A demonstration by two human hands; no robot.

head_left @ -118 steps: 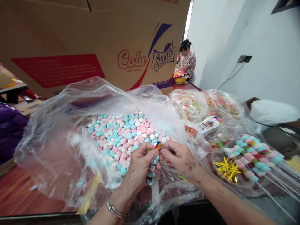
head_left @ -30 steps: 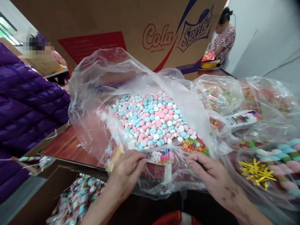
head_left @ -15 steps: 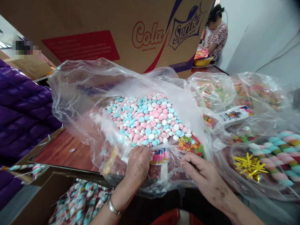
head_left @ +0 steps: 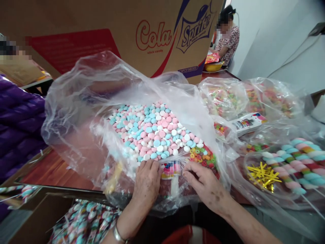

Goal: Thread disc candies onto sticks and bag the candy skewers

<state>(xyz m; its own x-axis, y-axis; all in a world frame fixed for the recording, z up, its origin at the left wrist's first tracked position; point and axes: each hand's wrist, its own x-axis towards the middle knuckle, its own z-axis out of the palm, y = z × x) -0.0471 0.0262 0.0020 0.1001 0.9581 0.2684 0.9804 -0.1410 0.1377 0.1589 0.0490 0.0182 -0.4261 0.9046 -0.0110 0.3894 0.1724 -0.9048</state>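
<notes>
A mound of pink, blue and white round candies (head_left: 157, 132) lies on a large clear plastic sheet (head_left: 83, 88). At its near edge is a small clear packet with a colourful printed label (head_left: 171, 169). My left hand (head_left: 147, 181) is closed at the packet's left side, its fingertips bent down and partly hidden. On the right, the thumb and forefinger of my right hand (head_left: 203, 183) are curled together close to the label; what they pinch, if anything, is not visible. Small ring-shaped candies (head_left: 203, 156) in orange, green and red lie just beyond the right hand.
A tall cardboard box (head_left: 122, 17) stands behind. To the right are gold twist ties (head_left: 262, 174), twisted marshmallow sticks (head_left: 299, 166), a stack of printed cards (head_left: 248, 123) and bagged candies (head_left: 225, 98). Below left, an open carton holds wrapped sticks (head_left: 83, 220). A person (head_left: 228, 40) sits behind.
My right hand has moved left, closer to the printed label. My left hand stays beside the packet. The whole view has shifted slightly.
</notes>
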